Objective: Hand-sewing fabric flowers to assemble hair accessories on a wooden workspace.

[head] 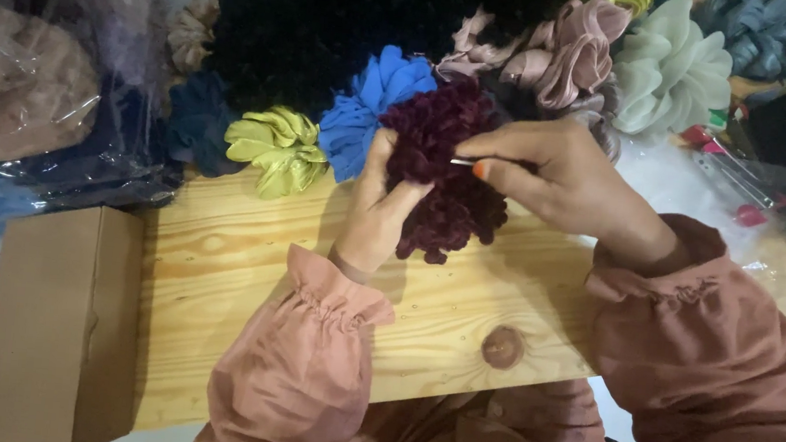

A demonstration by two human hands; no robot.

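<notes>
While the left hand [377,212] cups the maroon scrunchie [444,168] above the table [216,262] to steady it, right-hand fingers [500,159] pinch a thin metal tool [462,161] at its folds.

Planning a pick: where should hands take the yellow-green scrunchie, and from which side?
Probably the near edge of the yellow-green scrunchie, coming from the bare wooden table side. Its front ruffles overhang open wood, while the blue scrunchie crowds its right and dark ones press behind. Soft folds suit a pinch.
</notes>
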